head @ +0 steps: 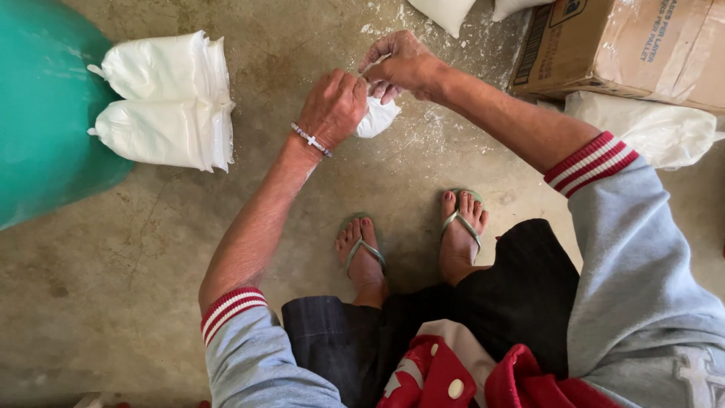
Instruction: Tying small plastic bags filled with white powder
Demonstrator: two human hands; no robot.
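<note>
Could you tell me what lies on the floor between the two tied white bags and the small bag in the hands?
In the head view, only bare concrete floor separates the tied bags from the small bag.

Matt, rough concrete floor [151,227]; glossy clear plastic bags [162,102] of white powder; brown cardboard box [627,45]; smooth green plastic drum [41,106].

You are in a rough packing or storage room, not a home kitchen: bare concrete floor [136,249] dusted with white powder, tied bags of white powder [162,102] stacked left of the cardboard carton [634,45], beside a green drum [41,106].
</note>
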